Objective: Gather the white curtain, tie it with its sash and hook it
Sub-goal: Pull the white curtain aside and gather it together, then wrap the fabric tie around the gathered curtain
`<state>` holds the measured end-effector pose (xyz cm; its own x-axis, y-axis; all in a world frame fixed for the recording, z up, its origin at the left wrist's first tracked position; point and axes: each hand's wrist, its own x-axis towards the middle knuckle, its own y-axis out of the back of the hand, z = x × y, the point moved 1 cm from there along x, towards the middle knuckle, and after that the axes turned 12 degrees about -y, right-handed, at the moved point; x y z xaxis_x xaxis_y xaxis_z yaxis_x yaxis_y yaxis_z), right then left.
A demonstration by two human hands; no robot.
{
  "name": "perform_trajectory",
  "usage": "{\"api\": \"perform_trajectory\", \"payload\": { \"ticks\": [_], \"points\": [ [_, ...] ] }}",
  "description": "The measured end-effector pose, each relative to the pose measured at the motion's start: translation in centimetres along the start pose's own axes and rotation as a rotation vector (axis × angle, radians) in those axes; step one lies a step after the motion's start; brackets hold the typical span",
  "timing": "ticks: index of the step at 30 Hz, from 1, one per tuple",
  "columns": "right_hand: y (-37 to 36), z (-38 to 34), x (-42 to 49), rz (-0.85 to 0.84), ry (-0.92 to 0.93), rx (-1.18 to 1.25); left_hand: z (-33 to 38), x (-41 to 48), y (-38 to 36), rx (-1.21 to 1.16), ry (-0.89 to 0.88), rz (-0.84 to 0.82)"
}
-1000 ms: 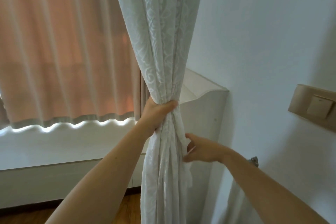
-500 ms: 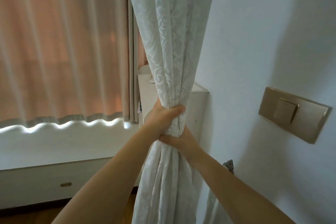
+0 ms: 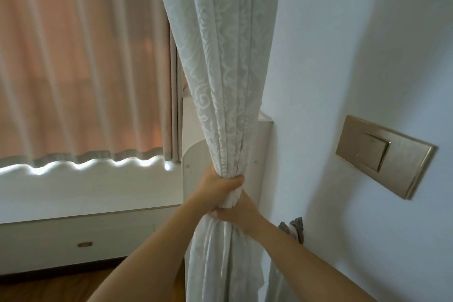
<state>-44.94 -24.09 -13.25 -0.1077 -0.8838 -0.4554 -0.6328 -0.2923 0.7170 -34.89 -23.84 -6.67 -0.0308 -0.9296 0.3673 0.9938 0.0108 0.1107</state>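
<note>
Reaching forward, left hand [image 3: 217, 185] and right hand [image 3: 236, 212] wrap fingers around the gathered white curtain [image 3: 220, 81].

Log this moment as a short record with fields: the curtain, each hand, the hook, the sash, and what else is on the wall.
curtain: white patterned sheer curtain, gathered into one bunch
left hand: left hand closed around the bunch from the left
right hand: right hand gripping the bunch just below the left hand
hook: ornate metal tieback hook on the white wall, right of the right forearm, nothing visibly looped on it
sash: not identifiable
wall fitting: brass-coloured switch plate
backdrop: peach drape, drawn
</note>
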Motion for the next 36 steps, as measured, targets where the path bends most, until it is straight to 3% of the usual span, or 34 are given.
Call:
{"api": "perform_trajectory", "payload": {
  "ticks": [1,2,4,8,13,17,29,36],
  "points": [
    [-0.1,-0.1,0.1,0.010,0.276,0.054,0.0,0.2,0.1,-0.002,-0.005,0.016],
    [1.2,0.2,0.1,-0.022,0.394,0.218,-0.1,0.3,0.2,-0.009,-0.006,0.032],
    [3.6,1.4,-0.6,-0.131,0.481,0.220,-0.2,0.3,0.6,-0.014,-0.010,0.062],
    [8.2,3.1,-1.4,-0.118,0.317,0.133,-0.6,0.7,1.7,-0.082,-0.031,0.127],
    [9.2,6.3,-1.6,0.166,-0.002,-0.319,-1.7,1.3,3.1,-0.118,-0.025,0.132],
    [6.4,8.9,-0.3,0.367,0.036,-0.484,-2.3,1.8,4.1,-0.094,-0.043,0.160],
    [4.9,9.8,1.7,0.379,-0.094,-0.557,-2.5,1.9,4.7,-0.139,-0.047,0.128],
    [6.2,8.1,-1.2,0.517,-0.055,-0.697,-2.1,1.3,5.8,-0.184,-0.064,0.160]
  ]
}}
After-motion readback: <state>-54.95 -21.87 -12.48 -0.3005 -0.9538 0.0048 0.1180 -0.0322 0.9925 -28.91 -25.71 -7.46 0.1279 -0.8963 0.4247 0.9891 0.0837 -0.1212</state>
